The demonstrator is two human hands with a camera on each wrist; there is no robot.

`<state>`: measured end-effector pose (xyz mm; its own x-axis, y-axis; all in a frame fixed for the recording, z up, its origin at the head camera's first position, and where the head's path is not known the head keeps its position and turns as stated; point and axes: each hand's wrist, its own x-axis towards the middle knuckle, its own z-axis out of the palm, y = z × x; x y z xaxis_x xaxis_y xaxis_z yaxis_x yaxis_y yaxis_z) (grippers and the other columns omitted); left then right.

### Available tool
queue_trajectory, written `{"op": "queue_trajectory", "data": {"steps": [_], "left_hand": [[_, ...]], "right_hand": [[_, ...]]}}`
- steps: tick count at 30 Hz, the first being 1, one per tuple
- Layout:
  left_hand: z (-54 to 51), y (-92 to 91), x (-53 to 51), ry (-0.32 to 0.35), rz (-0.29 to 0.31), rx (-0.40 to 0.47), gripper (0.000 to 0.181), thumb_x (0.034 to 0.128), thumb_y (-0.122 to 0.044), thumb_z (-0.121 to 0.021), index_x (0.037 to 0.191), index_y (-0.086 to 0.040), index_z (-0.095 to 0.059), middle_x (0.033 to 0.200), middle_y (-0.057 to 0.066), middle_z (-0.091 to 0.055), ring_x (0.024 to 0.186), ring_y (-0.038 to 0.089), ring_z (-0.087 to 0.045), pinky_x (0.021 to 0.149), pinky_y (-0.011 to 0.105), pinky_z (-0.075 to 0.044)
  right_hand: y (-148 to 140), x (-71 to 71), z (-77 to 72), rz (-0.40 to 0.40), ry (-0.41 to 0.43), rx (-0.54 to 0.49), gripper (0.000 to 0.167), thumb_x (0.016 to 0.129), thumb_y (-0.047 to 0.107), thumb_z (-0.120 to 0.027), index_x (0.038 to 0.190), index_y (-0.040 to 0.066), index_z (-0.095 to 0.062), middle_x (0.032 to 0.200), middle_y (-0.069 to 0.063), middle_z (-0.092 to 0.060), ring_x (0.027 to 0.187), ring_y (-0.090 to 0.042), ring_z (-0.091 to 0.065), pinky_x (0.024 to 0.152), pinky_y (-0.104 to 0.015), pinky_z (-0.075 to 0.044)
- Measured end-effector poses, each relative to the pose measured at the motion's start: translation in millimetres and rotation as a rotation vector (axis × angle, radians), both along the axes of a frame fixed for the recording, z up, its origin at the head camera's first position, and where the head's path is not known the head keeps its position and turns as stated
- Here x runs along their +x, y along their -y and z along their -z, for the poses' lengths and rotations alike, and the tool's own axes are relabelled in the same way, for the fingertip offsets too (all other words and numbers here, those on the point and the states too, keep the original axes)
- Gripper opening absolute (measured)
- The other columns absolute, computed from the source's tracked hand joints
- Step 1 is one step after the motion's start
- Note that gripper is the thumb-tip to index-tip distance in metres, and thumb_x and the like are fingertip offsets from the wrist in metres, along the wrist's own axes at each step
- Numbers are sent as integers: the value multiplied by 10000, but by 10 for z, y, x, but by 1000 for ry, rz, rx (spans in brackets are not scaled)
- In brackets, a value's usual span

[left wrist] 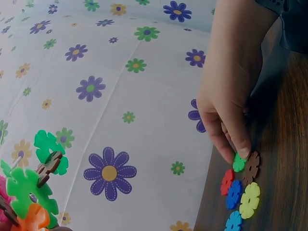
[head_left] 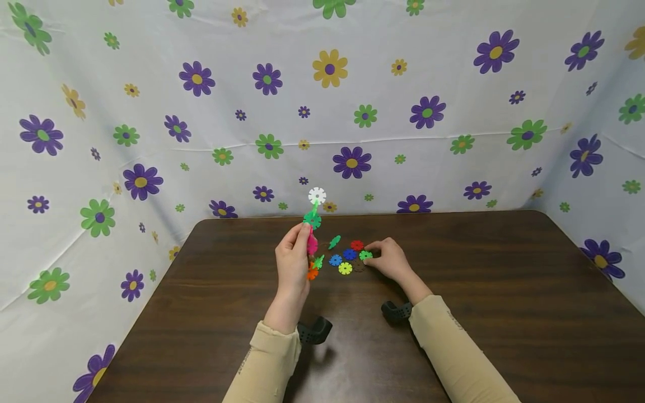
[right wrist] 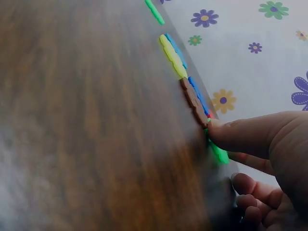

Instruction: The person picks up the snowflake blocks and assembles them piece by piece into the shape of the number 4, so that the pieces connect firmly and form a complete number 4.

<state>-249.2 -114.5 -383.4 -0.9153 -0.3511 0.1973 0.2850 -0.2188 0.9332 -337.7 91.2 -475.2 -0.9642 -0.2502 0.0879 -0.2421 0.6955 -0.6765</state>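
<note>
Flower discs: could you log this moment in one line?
left hand: holds joined discs | right hand: pinches green disc | loose discs: on table

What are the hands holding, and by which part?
Left hand: a chain of multicoloured plastic flower-shaped discs, near its pink disc. Right hand: a green plastic flower-shaped disc, pinched at the rim.

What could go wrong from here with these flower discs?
The right hand might nudge the brown disc while pinching the green disc: they lie close together. The left hand grips the linked discs partway along, so the projecting end with the white disc could work loose.
</note>
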Motion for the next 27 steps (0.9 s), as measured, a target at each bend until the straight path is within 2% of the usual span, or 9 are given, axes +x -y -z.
{"op": "queue_trajectory", "data": {"steps": [6,11,16,21,24,27], "left_hand": [[0,-27,-1,-3,9,-4,218,967,-254,-617,871,-66,-671,650,1,-529,566,114,-433,499,204,-344],[8,-36,-2,-7,17,-11,218,968,-250,-616,898,-53,-677,660,6,-541,571,120,-438,519,208,-361],[19,-37,2,-1,19,-12,228,972,-244,-611,922,-30,-675,652,12,-531,557,121,-427,502,207,-356],[34,-41,-3,5,15,-23,241,972,-242,-611,934,-13,-679,653,8,-535,571,115,-444,511,210,-367],[37,-42,4,-1,19,-26,224,972,-240,-611,913,-36,-681,651,8,-533,568,116,-441,505,209,-362],[34,-46,10,-10,26,-35,220,973,-245,-609,896,-50,-677,649,10,-524,566,118,-430,503,210,-353]], "right_hand": [[-27,-1,-11,53,50,-95,228,823,126,-746,1005,32,-644,948,-104,-586,867,-263,-536,780,-412,-437],[-32,26,-137,72,87,-273,171,864,114,-704,997,23,-647,903,-79,-617,822,-217,-539,718,-335,-451],[10,117,-424,12,165,-572,257,919,122,-663,1134,-19,-662,929,-86,-647,772,-202,-569,745,-400,-519],[59,233,-672,-98,215,-840,270,945,94,-627,1153,-78,-610,895,-59,-675,725,-167,-650,728,-343,-561],[95,311,-791,-152,234,-956,206,951,46,-600,1107,-88,-581,856,-62,-679,711,-168,-685,703,-323,-570],[126,370,-867,-187,242,-1015,122,948,1,-577,1053,-61,-571,819,-68,-681,700,-173,-697,683,-327,-573]]}}
